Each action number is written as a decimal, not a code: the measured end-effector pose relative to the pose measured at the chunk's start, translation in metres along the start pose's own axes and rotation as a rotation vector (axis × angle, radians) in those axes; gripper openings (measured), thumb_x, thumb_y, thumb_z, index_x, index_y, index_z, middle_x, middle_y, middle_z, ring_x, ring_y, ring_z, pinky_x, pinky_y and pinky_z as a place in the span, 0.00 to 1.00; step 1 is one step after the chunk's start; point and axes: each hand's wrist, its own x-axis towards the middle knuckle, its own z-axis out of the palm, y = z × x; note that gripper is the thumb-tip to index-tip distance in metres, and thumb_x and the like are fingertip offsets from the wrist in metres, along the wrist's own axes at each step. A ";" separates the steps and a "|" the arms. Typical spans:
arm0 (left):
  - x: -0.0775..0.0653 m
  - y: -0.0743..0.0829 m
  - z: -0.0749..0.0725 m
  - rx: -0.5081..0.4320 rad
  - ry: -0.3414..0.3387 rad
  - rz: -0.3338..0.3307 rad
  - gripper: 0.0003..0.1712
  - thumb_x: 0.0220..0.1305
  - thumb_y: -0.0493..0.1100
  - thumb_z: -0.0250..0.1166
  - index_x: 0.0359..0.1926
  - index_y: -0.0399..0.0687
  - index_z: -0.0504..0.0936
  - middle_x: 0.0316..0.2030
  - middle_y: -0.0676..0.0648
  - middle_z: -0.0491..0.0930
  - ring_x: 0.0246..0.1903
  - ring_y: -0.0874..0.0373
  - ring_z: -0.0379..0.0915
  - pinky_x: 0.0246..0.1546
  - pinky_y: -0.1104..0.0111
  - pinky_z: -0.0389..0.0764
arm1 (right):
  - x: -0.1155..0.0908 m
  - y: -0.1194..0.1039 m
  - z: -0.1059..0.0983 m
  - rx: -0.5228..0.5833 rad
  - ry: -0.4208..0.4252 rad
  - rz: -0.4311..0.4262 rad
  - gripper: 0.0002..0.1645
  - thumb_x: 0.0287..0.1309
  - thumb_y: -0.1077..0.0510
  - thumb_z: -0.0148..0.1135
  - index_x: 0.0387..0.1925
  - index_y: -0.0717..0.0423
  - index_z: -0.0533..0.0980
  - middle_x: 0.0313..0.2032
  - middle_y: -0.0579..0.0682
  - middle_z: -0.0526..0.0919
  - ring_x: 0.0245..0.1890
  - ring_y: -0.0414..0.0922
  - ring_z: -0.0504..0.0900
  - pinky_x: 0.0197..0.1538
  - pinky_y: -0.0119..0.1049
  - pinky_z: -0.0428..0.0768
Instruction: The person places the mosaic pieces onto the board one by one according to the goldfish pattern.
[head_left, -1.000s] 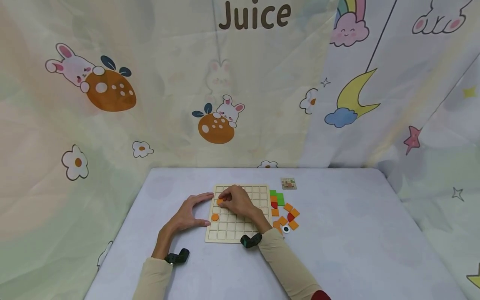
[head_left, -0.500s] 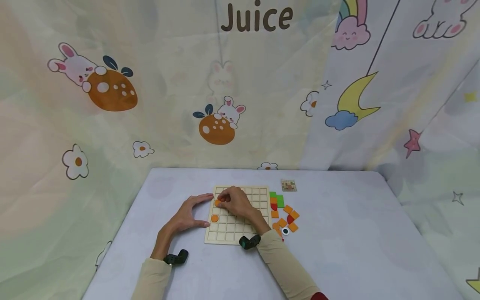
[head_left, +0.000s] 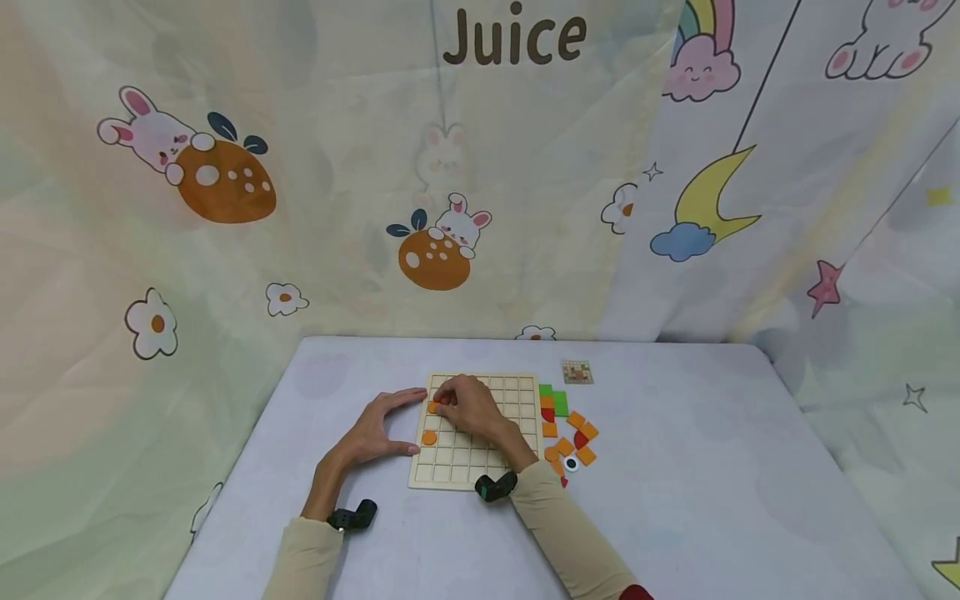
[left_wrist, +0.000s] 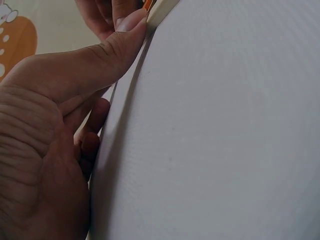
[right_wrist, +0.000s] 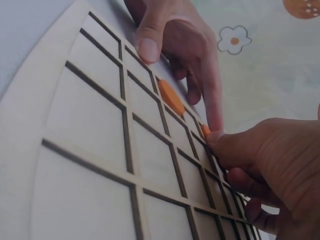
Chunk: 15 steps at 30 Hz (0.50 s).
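A pale wooden grid board (head_left: 450, 477) lies on the table. At its upper left, my right hand (head_left: 474, 407) pinches an orange piece (head_left: 433, 407) between thumb and fingertips, over the left column of cells. In the right wrist view that orange piece (right_wrist: 205, 130) is mostly covered by the thumb. An orange disc (head_left: 429, 437) sits in the same column, nearer me; the disc (right_wrist: 171, 97) shows clearly in the right wrist view. My left hand (head_left: 372, 430) is spread along the board's left edge, thumb and forefinger extended with their tips at the rim.
Right of the board lie orange squares (head_left: 588, 455), green pieces (head_left: 560, 403), red pieces (head_left: 581, 439) and a white disc with a black centre (head_left: 571, 463). A small patterned card (head_left: 577, 372) lies farther back. A printed cloth (head_left: 337, 250) hangs behind the table.
My right hand has shifted slightly left with the orange piece, bringing it over the left column. The left hand stays at the board's edge.
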 end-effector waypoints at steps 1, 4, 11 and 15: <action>0.000 0.000 0.000 -0.004 0.000 -0.003 0.56 0.47 0.52 0.90 0.77 0.50 0.77 0.79 0.45 0.73 0.74 0.39 0.70 0.73 0.34 0.68 | 0.000 0.000 -0.001 0.006 0.002 0.000 0.07 0.67 0.61 0.75 0.44 0.58 0.91 0.34 0.47 0.90 0.31 0.36 0.80 0.38 0.30 0.79; 0.000 0.001 0.001 -0.010 -0.003 -0.012 0.56 0.47 0.52 0.90 0.77 0.50 0.77 0.79 0.45 0.74 0.74 0.38 0.69 0.74 0.34 0.68 | -0.001 0.001 -0.006 0.038 0.015 0.000 0.08 0.67 0.62 0.76 0.46 0.59 0.91 0.35 0.48 0.91 0.32 0.37 0.81 0.39 0.29 0.79; 0.000 0.002 0.002 -0.008 -0.016 -0.037 0.56 0.46 0.53 0.90 0.78 0.53 0.77 0.80 0.46 0.73 0.74 0.39 0.69 0.74 0.33 0.67 | -0.004 0.003 -0.032 0.114 0.062 -0.027 0.12 0.65 0.63 0.76 0.48 0.66 0.90 0.38 0.55 0.92 0.37 0.46 0.87 0.42 0.32 0.83; 0.001 0.002 0.001 -0.011 -0.011 -0.044 0.57 0.47 0.53 0.90 0.78 0.53 0.76 0.80 0.46 0.72 0.75 0.39 0.68 0.75 0.32 0.66 | -0.007 0.008 -0.049 0.105 0.064 -0.024 0.13 0.64 0.63 0.78 0.47 0.67 0.90 0.38 0.56 0.92 0.37 0.48 0.87 0.41 0.32 0.84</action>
